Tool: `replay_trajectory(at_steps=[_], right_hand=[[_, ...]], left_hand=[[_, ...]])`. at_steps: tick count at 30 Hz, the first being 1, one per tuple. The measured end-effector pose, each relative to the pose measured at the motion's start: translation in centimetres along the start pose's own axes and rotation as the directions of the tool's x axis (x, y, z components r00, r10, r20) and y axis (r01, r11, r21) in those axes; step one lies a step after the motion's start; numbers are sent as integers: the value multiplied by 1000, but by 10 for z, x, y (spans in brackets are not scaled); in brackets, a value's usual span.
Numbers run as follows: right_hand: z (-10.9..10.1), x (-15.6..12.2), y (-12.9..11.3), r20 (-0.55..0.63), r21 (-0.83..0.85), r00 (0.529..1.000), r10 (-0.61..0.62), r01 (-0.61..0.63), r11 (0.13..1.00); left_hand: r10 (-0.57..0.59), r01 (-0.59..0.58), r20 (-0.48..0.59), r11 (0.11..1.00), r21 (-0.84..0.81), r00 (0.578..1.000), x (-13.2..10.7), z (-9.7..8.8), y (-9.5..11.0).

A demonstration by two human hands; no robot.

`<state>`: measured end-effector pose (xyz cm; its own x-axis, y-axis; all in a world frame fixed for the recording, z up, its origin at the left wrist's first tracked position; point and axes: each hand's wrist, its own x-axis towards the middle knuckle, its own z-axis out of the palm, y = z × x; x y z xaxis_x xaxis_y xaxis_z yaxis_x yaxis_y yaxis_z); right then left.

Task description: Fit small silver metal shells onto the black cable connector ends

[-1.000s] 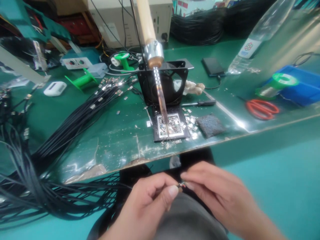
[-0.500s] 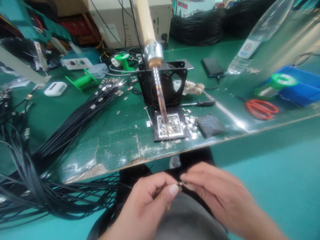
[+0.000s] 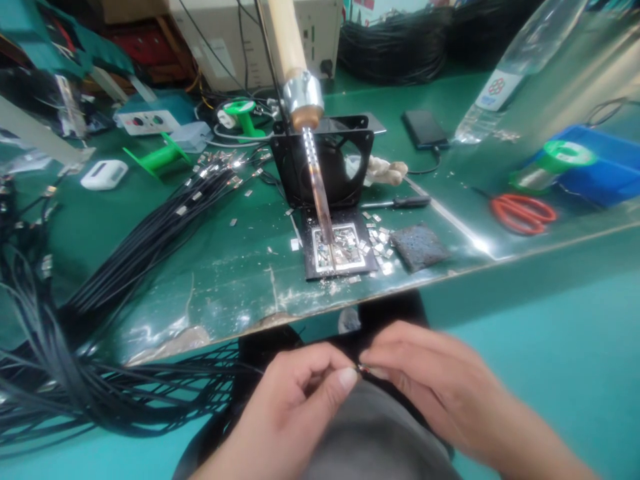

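Note:
Below the table edge, over my lap, my left hand (image 3: 295, 400) and my right hand (image 3: 425, 383) meet fingertip to fingertip. Both pinch the stripped end of a thin black cable (image 3: 361, 368), where a bit of red and metal shows. The cable runs left into a loose bundle of black cables (image 3: 100, 393). On the table above, a soldering iron (image 3: 307, 133) with a wooden handle stands in a black holder (image 3: 325, 160), its tip over a small tray of metal terminals (image 3: 340, 250).
A bundle of black cables with metal ends (image 3: 165, 227) lies across the green table (image 3: 225, 280). Red scissors (image 3: 523, 213), a dark sponge (image 3: 417, 245), a screwdriver (image 3: 400, 203), green solder spools (image 3: 160, 157), a phone (image 3: 425, 128), a plastic bottle (image 3: 515, 67) and a blue bin (image 3: 600, 173) sit around.
The view has tilted slightly, so the table sits a little higher in the picture. Both hands stay pinched together on the cable end with almost no movement.

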<state>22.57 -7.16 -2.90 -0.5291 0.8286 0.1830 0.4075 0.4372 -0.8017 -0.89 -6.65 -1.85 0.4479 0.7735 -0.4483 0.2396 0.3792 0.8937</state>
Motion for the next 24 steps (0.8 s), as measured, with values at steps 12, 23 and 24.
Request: replay_trajectory(at_steps=[12,23,24], right_hand=[[-19,15,-3,280,100,960,-26,-2,995],[-2,3,-6,-130,287,894,429,-380,879],[2,3,-8,-127,296,897,423,-372,880]], left_hand=[[-50,48,156,999,20,986,-1,-13,1],[-66,90,104,965,-244,992,4,-11,-4],[-50,73,102,968,-240,994,5,-10,-4]])
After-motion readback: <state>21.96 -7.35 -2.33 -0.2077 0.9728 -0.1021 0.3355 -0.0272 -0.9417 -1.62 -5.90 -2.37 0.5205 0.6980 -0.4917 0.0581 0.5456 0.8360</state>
